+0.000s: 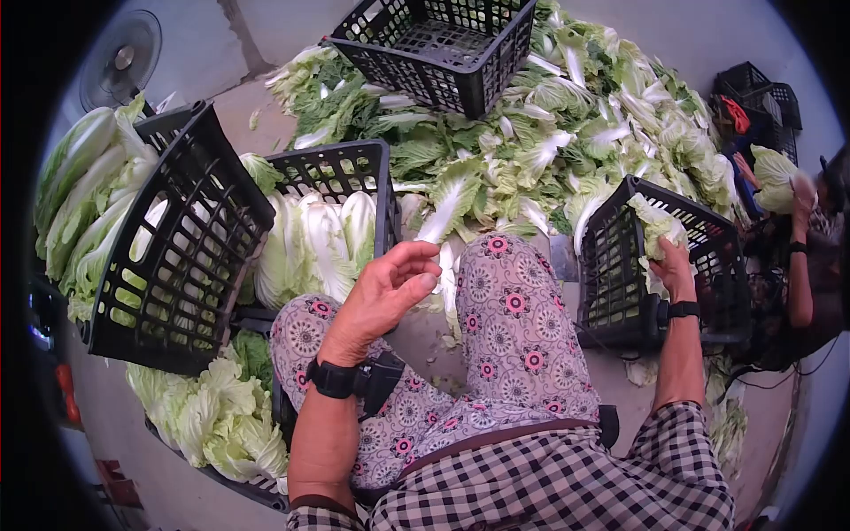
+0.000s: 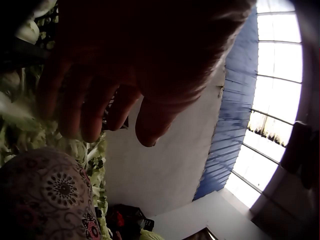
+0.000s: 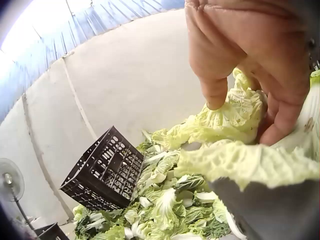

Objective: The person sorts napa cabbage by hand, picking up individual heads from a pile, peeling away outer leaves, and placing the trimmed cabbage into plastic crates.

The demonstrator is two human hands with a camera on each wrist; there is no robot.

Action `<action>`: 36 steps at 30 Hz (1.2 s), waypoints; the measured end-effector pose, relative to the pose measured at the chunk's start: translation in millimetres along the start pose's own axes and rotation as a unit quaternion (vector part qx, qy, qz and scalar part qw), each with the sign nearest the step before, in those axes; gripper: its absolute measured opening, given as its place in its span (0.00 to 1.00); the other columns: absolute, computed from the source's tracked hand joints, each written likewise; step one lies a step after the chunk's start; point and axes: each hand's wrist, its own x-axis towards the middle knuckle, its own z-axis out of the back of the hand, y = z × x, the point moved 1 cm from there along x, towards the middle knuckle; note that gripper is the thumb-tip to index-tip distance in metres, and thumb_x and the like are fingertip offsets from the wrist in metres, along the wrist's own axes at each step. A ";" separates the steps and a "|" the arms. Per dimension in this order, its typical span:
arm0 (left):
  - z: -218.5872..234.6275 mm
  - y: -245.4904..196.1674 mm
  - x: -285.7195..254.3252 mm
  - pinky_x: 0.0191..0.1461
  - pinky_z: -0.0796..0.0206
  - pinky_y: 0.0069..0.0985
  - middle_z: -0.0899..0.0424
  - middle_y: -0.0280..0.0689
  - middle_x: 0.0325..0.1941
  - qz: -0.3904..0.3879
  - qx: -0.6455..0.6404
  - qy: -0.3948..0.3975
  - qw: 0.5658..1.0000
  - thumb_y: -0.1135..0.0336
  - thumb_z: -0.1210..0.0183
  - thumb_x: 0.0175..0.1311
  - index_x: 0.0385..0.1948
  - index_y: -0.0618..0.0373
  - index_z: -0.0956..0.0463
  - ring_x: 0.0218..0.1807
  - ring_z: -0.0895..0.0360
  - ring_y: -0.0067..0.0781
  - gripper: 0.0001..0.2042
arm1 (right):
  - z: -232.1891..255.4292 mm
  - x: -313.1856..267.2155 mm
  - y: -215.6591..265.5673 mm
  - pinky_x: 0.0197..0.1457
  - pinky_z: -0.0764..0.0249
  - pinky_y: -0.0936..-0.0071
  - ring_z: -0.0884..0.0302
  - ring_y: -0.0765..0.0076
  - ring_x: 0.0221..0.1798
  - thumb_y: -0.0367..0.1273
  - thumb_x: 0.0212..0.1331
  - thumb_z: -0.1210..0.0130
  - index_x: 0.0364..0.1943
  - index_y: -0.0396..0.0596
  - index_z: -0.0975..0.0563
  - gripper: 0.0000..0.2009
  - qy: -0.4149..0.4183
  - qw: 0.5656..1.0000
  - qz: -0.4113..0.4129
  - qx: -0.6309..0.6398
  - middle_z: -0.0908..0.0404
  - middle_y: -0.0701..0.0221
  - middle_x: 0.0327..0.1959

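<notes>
My right hand (image 1: 675, 268) grips the pale, crinkled leafy part of a Chinese cabbage (image 1: 660, 223) at the black plastic crate (image 1: 620, 292) on the right. In the right wrist view, thumb and fingers curl about these leaves, and a whitish rib shows beside the fingers. My left hand (image 1: 390, 288) hangs over the lap with its fingers loosely bent and nothing in it. Just beyond it stands a black crate (image 1: 382, 190) of trimmed Chinese cabbages (image 1: 323, 243), and a loose leaf (image 1: 453, 199) lies past the fingertips.
A big heap of cabbage leaves (image 1: 567, 133) fills the floor ahead, with a black crate (image 1: 478, 80) on top. At left a tilted crate (image 1: 177, 257) stands by more cabbages (image 1: 97, 190); leafy ones (image 1: 217, 411) lie below. Another person's hand (image 1: 804, 193) holds a cabbage (image 1: 775, 180) at far right.
</notes>
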 end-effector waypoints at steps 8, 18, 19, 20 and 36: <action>-0.3 2.1 -0.8 0.51 0.36 0.20 0.23 0.34 0.45 0.015 0.005 0.002 1.000 0.59 0.43 0.61 0.54 0.59 0.32 0.44 0.27 0.21 0.22 | -9.1 -6.8 22.4 0.59 0.35 0.68 0.30 0.58 0.56 0.36 0.50 0.42 0.56 0.34 0.34 0.29 -0.130 0.943 0.213 -0.221 0.29 0.58 0.55; 4.1 8.7 1.6 0.54 0.38 0.22 0.24 0.34 0.46 0.005 0.034 0.006 0.999 0.59 0.43 0.61 0.54 0.59 0.32 0.49 0.28 0.23 0.22 | -58.0 -65.4 59.4 0.62 0.39 0.65 0.32 0.58 0.58 0.37 0.53 0.45 0.54 0.39 0.31 0.24 0.072 0.834 0.363 -0.410 0.27 0.59 0.53; 4.5 8.0 1.6 0.54 0.38 0.22 0.24 0.34 0.46 0.010 0.041 -0.002 0.999 0.59 0.43 0.61 0.54 0.59 0.32 0.49 0.28 0.23 0.22 | -70.6 -75.8 63.0 0.63 0.39 0.66 0.31 0.60 0.58 0.37 0.54 0.45 0.54 0.38 0.32 0.25 0.153 0.862 0.329 -0.355 0.27 0.58 0.54; 6.4 10.7 2.6 0.54 0.37 0.23 0.24 0.35 0.46 0.001 0.039 -0.009 0.999 0.59 0.43 0.62 0.54 0.58 0.32 0.49 0.28 0.22 0.21 | -81.1 -83.0 62.1 0.63 0.40 0.67 0.32 0.60 0.59 0.37 0.55 0.44 0.55 0.37 0.32 0.26 0.215 0.875 0.305 -0.310 0.28 0.58 0.55; 132.7 -139.7 -124.6 0.49 0.32 0.19 0.19 0.34 0.37 -0.207 0.271 -0.414 0.844 0.69 0.44 0.62 0.44 0.62 0.26 0.42 0.23 0.21 0.11 | -176.5 -132.8 68.8 0.58 0.36 0.67 0.29 0.63 0.53 0.53 0.49 0.40 0.54 0.37 0.31 0.36 0.446 0.819 0.277 -0.230 0.25 0.59 0.48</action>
